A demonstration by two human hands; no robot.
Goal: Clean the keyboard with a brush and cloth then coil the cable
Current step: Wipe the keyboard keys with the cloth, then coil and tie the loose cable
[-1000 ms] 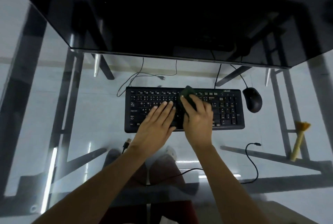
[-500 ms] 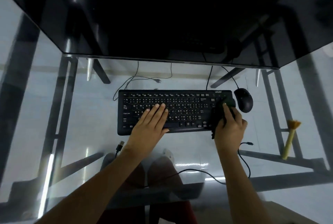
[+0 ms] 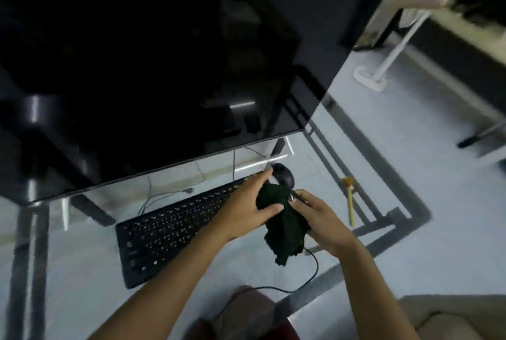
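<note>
The left hand (image 3: 243,203) reaches in over the right end of the black flat keyboard (image 3: 175,227), fingers stretched and thumb clamped on the dark green crumpled cloth (image 3: 284,227), which the right hand (image 3: 323,219) pinches from the other side. Beyond the hands sits a black computer mouse (image 3: 283,174); to their right a yellow-handled brush (image 3: 350,203) lies on the clear glass desk (image 3: 410,175), and a thin black cable (image 3: 309,279) loops below them.

This looks like a home computer corner: a glass-topped desk (image 3: 410,164) carries a large dark monitor (image 3: 164,66), a black keyboard (image 3: 169,233) and a mouse (image 3: 283,174). Pale floor tiles show through the glass, and a beige sofa arm (image 3: 449,317) (bottom right) suggests a living room.
</note>
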